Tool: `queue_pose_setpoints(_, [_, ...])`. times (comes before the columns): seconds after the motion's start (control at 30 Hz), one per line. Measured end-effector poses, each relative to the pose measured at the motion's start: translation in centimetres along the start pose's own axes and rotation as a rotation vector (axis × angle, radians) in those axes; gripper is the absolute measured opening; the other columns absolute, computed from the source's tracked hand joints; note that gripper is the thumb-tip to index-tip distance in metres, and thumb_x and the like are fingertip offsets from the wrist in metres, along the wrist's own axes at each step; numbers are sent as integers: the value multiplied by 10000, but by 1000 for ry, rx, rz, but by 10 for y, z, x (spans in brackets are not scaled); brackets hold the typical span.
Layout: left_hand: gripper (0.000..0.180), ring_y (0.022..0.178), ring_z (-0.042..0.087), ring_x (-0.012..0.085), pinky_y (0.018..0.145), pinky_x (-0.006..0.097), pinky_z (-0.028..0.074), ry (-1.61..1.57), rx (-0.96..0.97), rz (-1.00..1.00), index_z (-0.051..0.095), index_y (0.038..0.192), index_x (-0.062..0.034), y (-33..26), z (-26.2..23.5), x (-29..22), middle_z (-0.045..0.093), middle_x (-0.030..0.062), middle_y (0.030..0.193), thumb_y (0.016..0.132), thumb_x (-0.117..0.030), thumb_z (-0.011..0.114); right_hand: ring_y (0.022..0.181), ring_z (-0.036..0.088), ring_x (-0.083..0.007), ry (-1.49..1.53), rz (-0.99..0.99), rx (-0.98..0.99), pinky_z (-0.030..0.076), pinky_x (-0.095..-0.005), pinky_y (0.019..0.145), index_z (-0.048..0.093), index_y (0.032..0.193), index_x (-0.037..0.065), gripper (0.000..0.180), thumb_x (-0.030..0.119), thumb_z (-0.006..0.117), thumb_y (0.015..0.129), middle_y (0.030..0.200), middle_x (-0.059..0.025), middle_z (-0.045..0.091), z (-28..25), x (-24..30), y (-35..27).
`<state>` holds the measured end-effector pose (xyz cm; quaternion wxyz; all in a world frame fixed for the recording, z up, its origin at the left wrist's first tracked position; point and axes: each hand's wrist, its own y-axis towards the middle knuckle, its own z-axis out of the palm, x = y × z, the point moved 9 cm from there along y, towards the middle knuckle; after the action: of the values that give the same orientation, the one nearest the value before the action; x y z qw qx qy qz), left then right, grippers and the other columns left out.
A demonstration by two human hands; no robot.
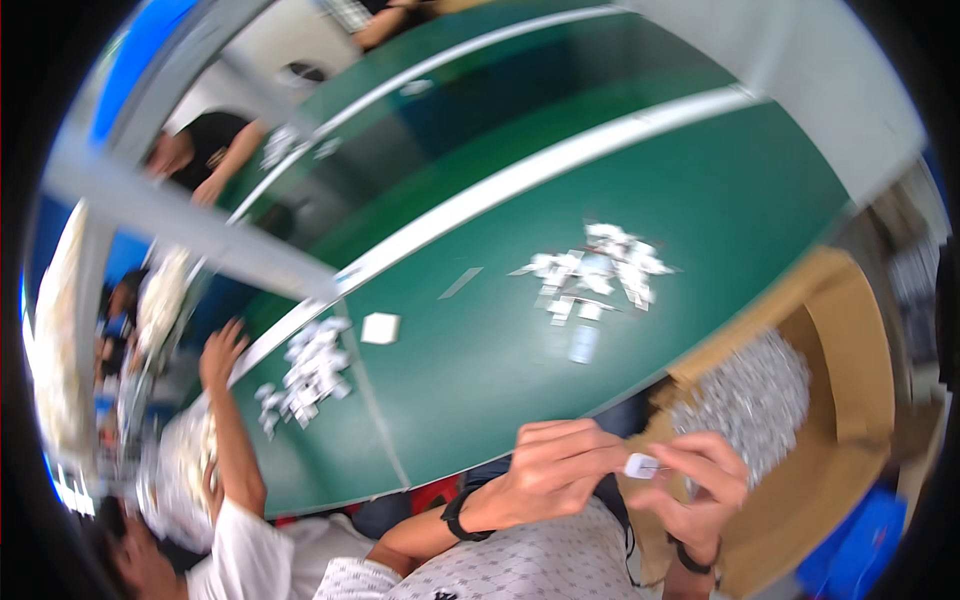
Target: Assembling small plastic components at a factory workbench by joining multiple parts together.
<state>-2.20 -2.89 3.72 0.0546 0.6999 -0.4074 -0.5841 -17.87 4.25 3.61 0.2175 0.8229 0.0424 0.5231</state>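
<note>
Head view shows your left hand [545, 470] and right hand [700, 480] meeting at about six o'clock, low in the picture and close to your body, just off the near edge of the green table [700, 190]. Between them sits a small white packet [641, 465]: your left fingertips close on its nine o'clock end, and your right thumb and forefinger pinch its three o'clock end. So the packet lies right in the shared grip, held in the air, touching both hands. A dark band circles each wrist.

At four o'clock from the packet, just beside your right hand, an open cardboard box [850, 330] holds a heap of silvery-white small pieces [750, 400]. At twelve o'clock from your hands, well apart on the table, lies a loose scatter of white packets [595, 275]. Further round at ten o'clock a single white square piece [381, 328] lies flat, with a second pile of white packets [310, 370] just beside it at its eight o'clock. Another person's hand [222, 352] reaches up near that pile from the nine o'clock side. The picture is blurred, so finer detail on the packets cannot be told.
</note>
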Motion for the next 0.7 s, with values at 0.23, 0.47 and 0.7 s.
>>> queue_pose_setpoints(0.23, [86,756,669,153,663,292,539,569,-722,-512,740,903,-21,-88,-241,15,719,58,848,820,-1,749,653,573,-120,-38,237,-149,485,-235,623,603,1331,-44,591,258,777,853,1119,-157,623,-86,-72,-43])
queue_pose_setpoints(0.47, [161,716,655,154,650,311,523,1217,-548,-945,761,887,-19,-255,-439,86,730,86,830,837,-172,769,720,626,-169,-225,450,-137,501,-276,672,739,1075,-16,349,51,814,741,915,-107,726,-88,-74,-25])
queue_pose_setpoints(0.7, [255,706,648,174,666,321,505,1121,-239,-926,690,1082,53,-198,-417,98,717,108,814,942,-159,662,603,604,-98,-290,478,-469,470,-229,591,770,985,14,169,36,784,818,823,-61,725,-168,-69,-44])
